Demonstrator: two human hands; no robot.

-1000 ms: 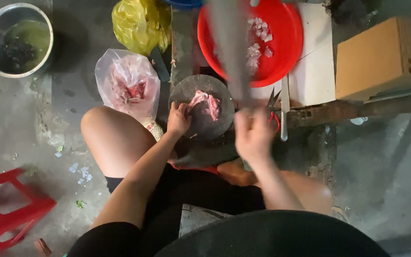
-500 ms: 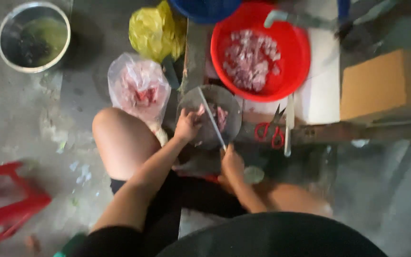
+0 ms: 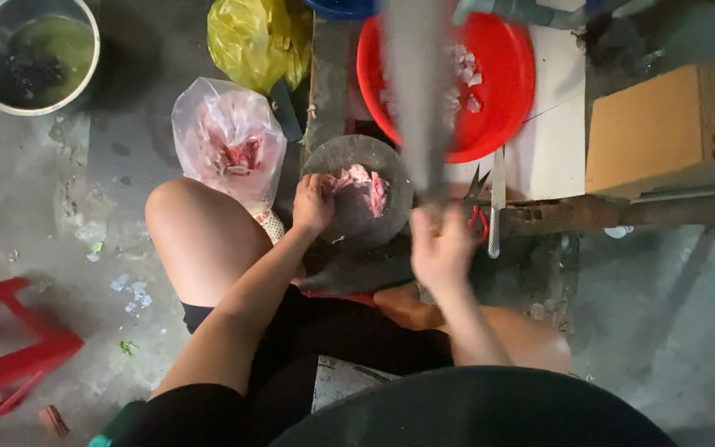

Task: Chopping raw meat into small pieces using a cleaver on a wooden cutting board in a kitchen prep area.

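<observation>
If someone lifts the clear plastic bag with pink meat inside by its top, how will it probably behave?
The clear plastic bag of pink meat would likely sag and change shape, since its thin film looks crumpled and slumped on the grey concrete floor. It probably feels heavy for its size, being visibly full. Its open top might spill pieces if tilted.

Red stool (image 3: 6, 352), perhaps scissors (image 3: 477, 207)

Red basin (image 3: 502, 99), yellow bag (image 3: 246, 37), pink meat (image 3: 357, 184), grey round board (image 3: 395, 207), red stool (image 3: 10, 356).
</observation>
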